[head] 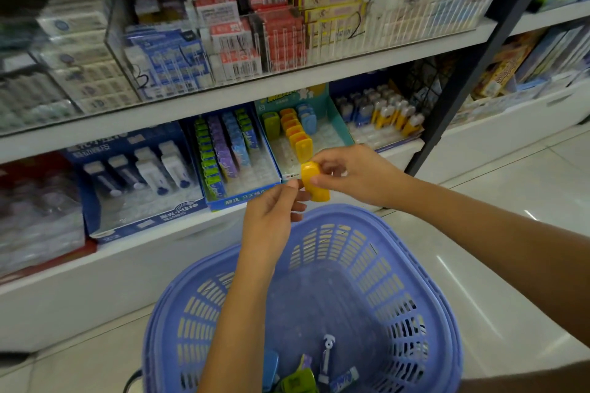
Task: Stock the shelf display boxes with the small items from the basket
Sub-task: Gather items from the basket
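My right hand grips a small yellow item just in front of the lower shelf, above the blue basket. My left hand pinches the yellow item's left edge with thumb and forefinger. Behind them stands the teal display box holding green, orange, yellow and blue items of the same kind in rows, with bare slots at its front right. Several small items lie in the basket's near end, blue, green and white among them.
A blue display box of green, purple and blue packs stands left of the teal one, and a larger blue box farther left. Another display sits to the right beside a black shelf post. Tiled floor lies to the right.
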Demonstrator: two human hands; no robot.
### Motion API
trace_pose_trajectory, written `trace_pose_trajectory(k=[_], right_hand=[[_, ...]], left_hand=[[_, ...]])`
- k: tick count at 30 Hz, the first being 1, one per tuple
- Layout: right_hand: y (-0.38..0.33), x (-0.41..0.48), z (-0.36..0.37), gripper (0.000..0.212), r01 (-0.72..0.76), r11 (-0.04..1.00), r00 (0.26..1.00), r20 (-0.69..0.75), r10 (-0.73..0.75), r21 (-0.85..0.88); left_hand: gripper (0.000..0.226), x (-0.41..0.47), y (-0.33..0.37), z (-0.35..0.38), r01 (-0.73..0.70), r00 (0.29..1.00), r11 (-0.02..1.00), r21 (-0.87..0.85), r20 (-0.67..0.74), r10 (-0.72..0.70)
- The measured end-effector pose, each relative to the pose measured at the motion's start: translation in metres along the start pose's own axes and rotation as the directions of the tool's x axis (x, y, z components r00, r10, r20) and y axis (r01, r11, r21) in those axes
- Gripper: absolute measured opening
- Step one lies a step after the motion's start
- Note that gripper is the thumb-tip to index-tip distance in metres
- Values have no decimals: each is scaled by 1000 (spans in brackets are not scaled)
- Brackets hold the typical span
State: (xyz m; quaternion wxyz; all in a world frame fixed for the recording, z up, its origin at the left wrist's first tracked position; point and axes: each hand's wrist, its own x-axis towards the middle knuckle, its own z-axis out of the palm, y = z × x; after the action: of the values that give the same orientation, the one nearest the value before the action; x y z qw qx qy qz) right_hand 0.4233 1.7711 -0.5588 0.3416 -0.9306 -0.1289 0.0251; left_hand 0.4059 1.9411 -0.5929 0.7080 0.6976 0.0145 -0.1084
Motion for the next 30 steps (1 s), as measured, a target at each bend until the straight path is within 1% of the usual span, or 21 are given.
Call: trace_pose_trajectory(k=[1,2,4,5,6,9,11,12,14,15,16,17,18,19,20,21,22,24,26,28,30], right_hand=[[2,1,-1,16,-89,985,996,29,86,147],[3,3,-2,15,-146,946,989,64,133,290],[5,5,0,14,-184,843,983,109,150,506],[5,6,2,14,-189,807,982,129,141,560],[4,7,4,15,-192,801,980,148,131,567],[4,10,10,20,-207,832,976,170,138,514],[6,13,8,24,-241,783,970,152,188,573],[7,14,6,23,-257,751,966,140,217,608],[10,17,1,17,-253,722,960,77,267,645],[12,19,-3,15,-228,753,958,6,286,617],[15,23,-7,15,-201,820,954,-82,288,536],[17,26,-11,18,-177,896,952,-159,261,408],[20,29,-16,21,-157,955,955,-206,212,253],[21,31,-20,22,-141,986,962,-225,157,87],[22,34,-22,23,-129,990,966,-235,112,-59],[23,36,-24,26,-124,979,967,-242,83,-159],[22,38,-25,32,-123,971,968,-240,71,-207],[16,43,-25,39,-95,963,980,-194,46,-250],[11,49,-22,39,-11,930,994,-103,-29,-366],[11,56,-17,41,54,881,998,-9,-66,-470],[11,58,-11,42,77,836,997,46,-62,-543]], left_hand=[[25,1,0,-1,-25,1000,1000,18,9,24],[21,2,0,-1,-54,998,998,44,16,53],[13,3,-1,1,-106,994,989,100,32,103],[10,3,-2,2,-118,993,987,106,31,115],[7,3,-3,4,-119,993,988,95,20,117],[5,6,-8,9,-95,994,995,29,-60,96],[9,9,-11,12,-63,992,997,-46,-110,57],[9,11,-13,14,-49,993,996,-69,-110,41],[11,15,-17,17,-53,996,998,-34,-76,51],[16,16,-19,19,-81,995,996,45,-58,83],[21,18,-20,20,-129,990,979,157,-41,137],[26,20,-21,22,-196,977,938,286,-19,210],[30,22,-20,22,-274,956,869,411,20,292],[34,25,-19,23,-340,932,785,518,73,356],[39,28,-19,23,-374,916,704,603,122,383],[44,31,-19,23,-375,914,642,668,151,377],[48,33,-20,21,-355,922,602,715,162,352],[54,36,-25,17,-317,939,550,773,173,297],[57,36,-30,15,-317,941,499,806,204,268],[60,35,-32,14,-328,939,485,811,223,263],[64,35,-33,13,-342,934,479,809,236,268]])
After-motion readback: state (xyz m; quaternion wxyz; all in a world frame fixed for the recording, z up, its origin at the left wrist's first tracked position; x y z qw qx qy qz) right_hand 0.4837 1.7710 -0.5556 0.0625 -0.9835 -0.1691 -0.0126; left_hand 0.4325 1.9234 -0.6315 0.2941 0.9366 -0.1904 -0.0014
